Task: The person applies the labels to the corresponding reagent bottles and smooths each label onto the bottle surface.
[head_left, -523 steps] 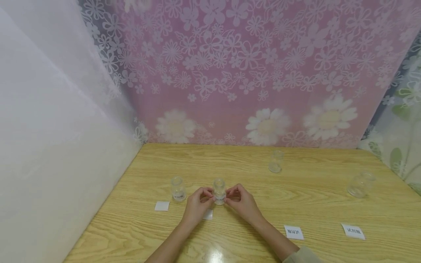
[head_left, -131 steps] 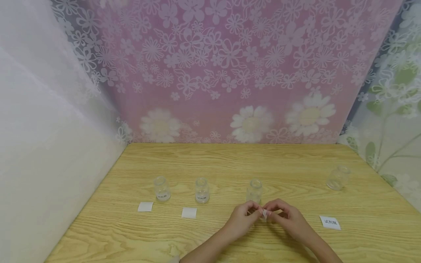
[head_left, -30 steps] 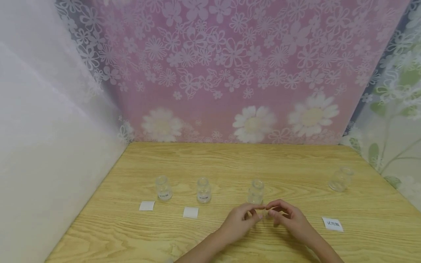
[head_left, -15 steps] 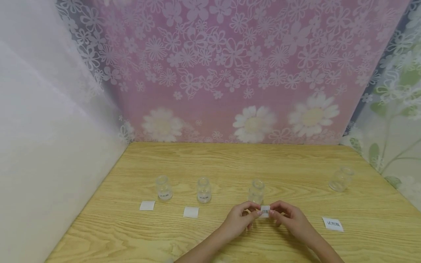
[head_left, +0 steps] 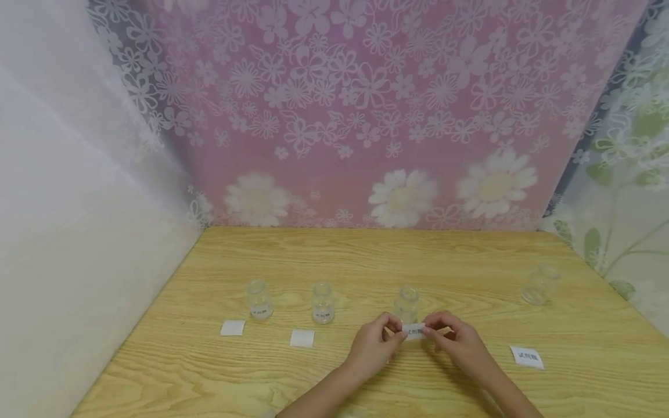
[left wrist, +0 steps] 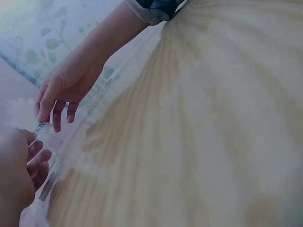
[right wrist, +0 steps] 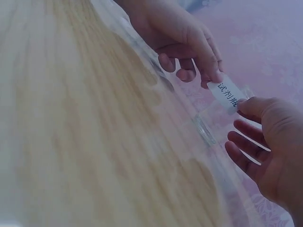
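Between my two hands a small white label (head_left: 414, 331) with dark printed characters is stretched flat, its print facing me. My left hand (head_left: 372, 347) pinches its left end between thumb and forefinger. The other end is pinched by my right hand (head_left: 460, 342); in the right wrist view the label (right wrist: 224, 94) spans the thumbs, and the remaining fingers hang loosely. Just behind the label stands a clear glass bottle (head_left: 407, 300), upright, its lower part overlapped by the label and fingers in the head view.
Two glass bottles with labels low on their fronts, one far left (head_left: 259, 299) and one nearer (head_left: 323, 303), stand behind blank white squares (head_left: 232, 328). A tilted-looking clear bottle (head_left: 540, 285) is at the right. A printed label (head_left: 527, 357) lies at front right on the wooden table (head_left: 209, 377).
A second ago the strip was edge-on between my fingertips. It has since turned to show its print, and both hands have shifted slightly left and up toward the bottle, drawing the label out flat.
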The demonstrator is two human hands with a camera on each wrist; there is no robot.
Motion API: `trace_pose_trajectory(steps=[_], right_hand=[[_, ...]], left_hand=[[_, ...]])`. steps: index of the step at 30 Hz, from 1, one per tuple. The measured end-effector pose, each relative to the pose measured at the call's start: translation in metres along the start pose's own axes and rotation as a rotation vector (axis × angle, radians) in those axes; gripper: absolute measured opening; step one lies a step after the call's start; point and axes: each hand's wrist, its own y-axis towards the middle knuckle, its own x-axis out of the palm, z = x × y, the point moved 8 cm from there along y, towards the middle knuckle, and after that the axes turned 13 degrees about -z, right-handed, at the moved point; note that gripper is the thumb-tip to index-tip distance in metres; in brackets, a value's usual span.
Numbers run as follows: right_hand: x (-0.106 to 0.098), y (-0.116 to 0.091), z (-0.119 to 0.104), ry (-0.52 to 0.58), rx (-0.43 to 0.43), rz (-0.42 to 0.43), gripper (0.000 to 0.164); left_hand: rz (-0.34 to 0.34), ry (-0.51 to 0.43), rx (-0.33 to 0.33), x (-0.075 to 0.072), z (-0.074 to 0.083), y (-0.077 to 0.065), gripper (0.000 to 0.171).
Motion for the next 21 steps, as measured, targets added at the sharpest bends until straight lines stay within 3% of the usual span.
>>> trace_pose_trajectory(steps=[5, 10, 21], right_hand=[[-0.004, 0.009, -0.006, -0.058, -0.122, 0.027, 0.006], [-0.003, 0.012, -0.003, -0.028, -0.171, 0.007, 0.009], [-0.001, 0.02, 0.011, -0.011, -0.141, -0.027, 0.005]], left_hand=[[0.11, 0.144, -0.024, -0.008, 0.0, 0.004, 0.008], [0.169, 0.233, -0.032, -0.012, 0.001, 0.004, 0.008], [0.18, 0.175, -0.003, -0.014, -0.005, 0.014, 0.012]])
